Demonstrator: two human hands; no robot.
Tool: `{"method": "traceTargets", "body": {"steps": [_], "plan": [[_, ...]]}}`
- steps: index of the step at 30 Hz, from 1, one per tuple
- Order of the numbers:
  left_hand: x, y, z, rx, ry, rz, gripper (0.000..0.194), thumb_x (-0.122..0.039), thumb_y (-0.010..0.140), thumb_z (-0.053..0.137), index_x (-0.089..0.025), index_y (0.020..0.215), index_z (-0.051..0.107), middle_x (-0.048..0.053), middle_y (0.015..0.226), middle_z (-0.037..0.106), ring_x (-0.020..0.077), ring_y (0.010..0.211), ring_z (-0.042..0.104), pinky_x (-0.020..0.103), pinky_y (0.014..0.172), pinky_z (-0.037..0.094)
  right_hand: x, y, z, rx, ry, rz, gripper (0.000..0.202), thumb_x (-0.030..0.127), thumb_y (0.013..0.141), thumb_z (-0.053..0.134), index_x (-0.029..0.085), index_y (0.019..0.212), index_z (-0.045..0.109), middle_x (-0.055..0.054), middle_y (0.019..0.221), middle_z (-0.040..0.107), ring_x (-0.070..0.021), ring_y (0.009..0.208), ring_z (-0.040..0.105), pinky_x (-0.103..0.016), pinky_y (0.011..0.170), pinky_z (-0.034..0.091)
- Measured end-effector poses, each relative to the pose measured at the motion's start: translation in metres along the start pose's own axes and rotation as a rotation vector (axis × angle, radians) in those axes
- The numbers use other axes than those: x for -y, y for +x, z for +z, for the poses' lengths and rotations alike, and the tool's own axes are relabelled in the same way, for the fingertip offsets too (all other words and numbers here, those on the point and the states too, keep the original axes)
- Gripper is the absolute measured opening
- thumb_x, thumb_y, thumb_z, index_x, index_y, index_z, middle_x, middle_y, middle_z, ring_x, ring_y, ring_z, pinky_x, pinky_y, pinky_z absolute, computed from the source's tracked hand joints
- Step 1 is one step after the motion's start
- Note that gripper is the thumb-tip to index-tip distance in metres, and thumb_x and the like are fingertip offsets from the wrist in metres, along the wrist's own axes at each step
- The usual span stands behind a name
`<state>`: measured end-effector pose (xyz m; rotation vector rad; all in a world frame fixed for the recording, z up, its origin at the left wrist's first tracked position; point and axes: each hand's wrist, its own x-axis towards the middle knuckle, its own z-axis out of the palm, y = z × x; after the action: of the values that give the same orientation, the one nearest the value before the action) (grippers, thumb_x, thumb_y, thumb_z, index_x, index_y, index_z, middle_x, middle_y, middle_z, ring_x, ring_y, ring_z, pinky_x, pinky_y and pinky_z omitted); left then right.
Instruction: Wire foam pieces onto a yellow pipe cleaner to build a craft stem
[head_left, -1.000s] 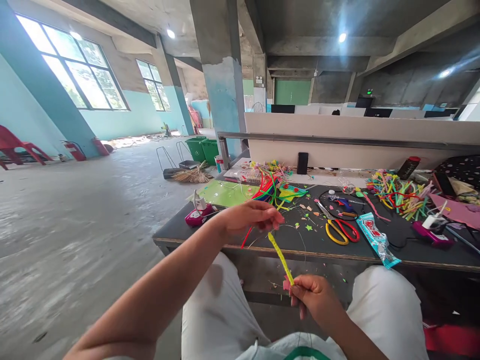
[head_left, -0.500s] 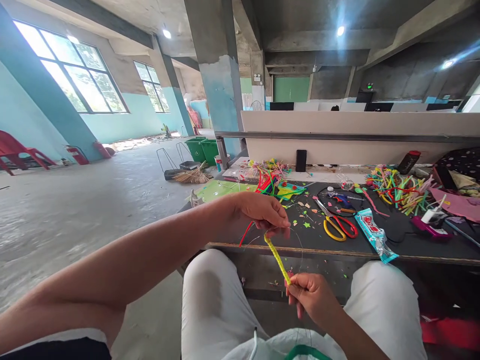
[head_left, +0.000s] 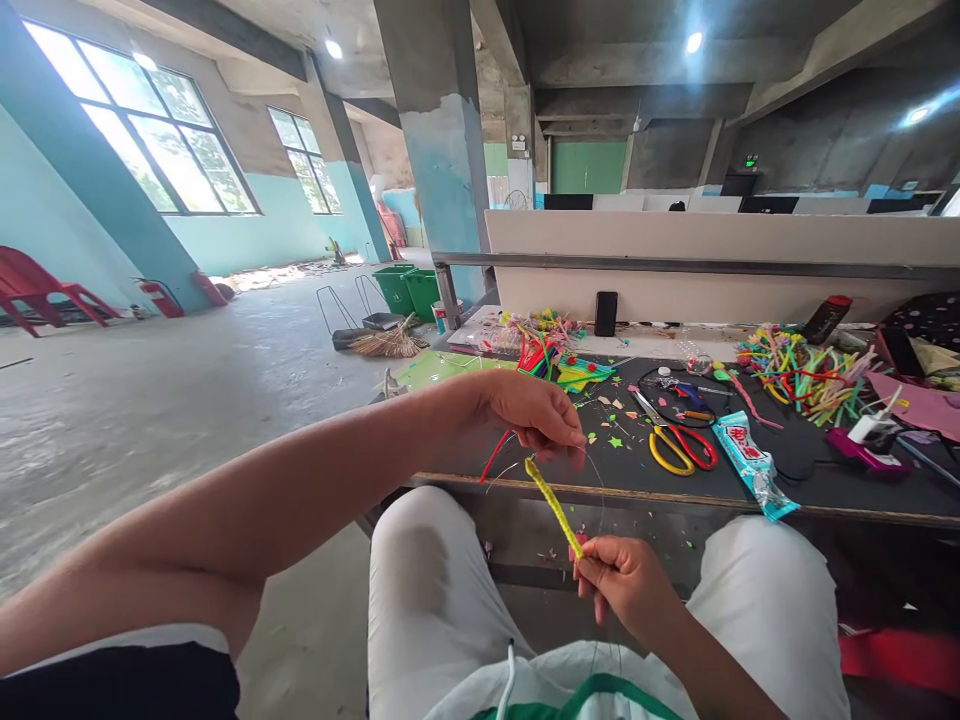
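Yellow fuzzy strip, looks like pipe cleaner (head_left: 553,505), is held in the air over the person's lap, just off the near table edge, tilted, upper end toward the left. Progress, judged: strip looks compact and formed along its visible length; thin wire (head_left: 602,480) hangs in a loose arc beside it, so that part looks unfinished. Can't tell where the wire joins the strip. How much is left overall: can't tell.

Right hand (head_left: 634,585) pinches the strip's lower end, thumb against fingers, palm low, forearm coming in from bottom right. Left hand (head_left: 534,408) is raised over the table edge, near the strip's upper end but apart from it; wrist bent, fingers curled down, fingertips drawn together, apparently on the wire; tips blurred. Left forearm runs across from lower left.

Further out: red pipe cleaner (head_left: 493,458) below left hand; dark tabletop (head_left: 626,470) with green star-shaped scrap (head_left: 616,442); scissors (head_left: 646,404), red and yellow handles; blue-and-white packet (head_left: 750,460) at the near edge; blue glue gun (head_left: 688,392) behind scissors; multicolored pipe-cleaner pile (head_left: 802,375) at far right; phone (head_left: 606,314) upright against the partition (head_left: 720,295).
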<state>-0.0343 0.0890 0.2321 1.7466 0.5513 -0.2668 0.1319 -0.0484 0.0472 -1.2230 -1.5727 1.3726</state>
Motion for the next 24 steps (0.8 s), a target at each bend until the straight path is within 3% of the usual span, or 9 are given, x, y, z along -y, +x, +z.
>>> {"method": "traceTargets", "body": {"steps": [9, 16, 24], "plan": [[0.0, 0.013, -0.005, 0.046, 0.006, 0.005, 0.028, -0.041, 0.07, 0.068, -0.015, 0.077, 0.074, -0.001, 0.042, 0.046, 0.0082, 0.036, 0.032, 0.021, 0.035, 0.018, 0.006, -0.001, -0.001, 0.041, -0.003, -0.007, 0.036, 0.048, 0.079, 0.052, 0.016, 0.061, 0.056, 0.002, 0.056, 0.058, -0.0065, 0.035, 0.05, -0.018, 0.037, 0.033], [-0.004, 0.019, -0.003, -0.032, -0.033, -0.04, 0.017, -0.031, 0.062, 0.073, -0.014, 0.064, 0.071, 0.004, 0.056, 0.063, 0.0074, 0.036, 0.037, 0.02, 0.033, 0.021, 0.004, -0.002, 0.0, 0.052, 0.007, -0.006, 0.038, 0.05, 0.079, 0.054, 0.016, 0.063, 0.058, 0.002, 0.058, 0.059, -0.0063, 0.035, 0.049, -0.018, 0.037, 0.034], [-0.004, 0.023, -0.003, -0.005, 0.003, -0.074, 0.016, -0.029, 0.062, 0.071, -0.013, 0.061, 0.07, 0.002, 0.046, 0.057, 0.0075, 0.033, 0.035, 0.02, 0.032, 0.019, 0.009, -0.003, 0.001, 0.062, 0.017, -0.002, 0.041, 0.054, 0.078, 0.053, 0.016, 0.065, 0.059, 0.0, 0.06, 0.062, -0.0053, 0.033, 0.048, -0.017, 0.035, 0.031]]}}
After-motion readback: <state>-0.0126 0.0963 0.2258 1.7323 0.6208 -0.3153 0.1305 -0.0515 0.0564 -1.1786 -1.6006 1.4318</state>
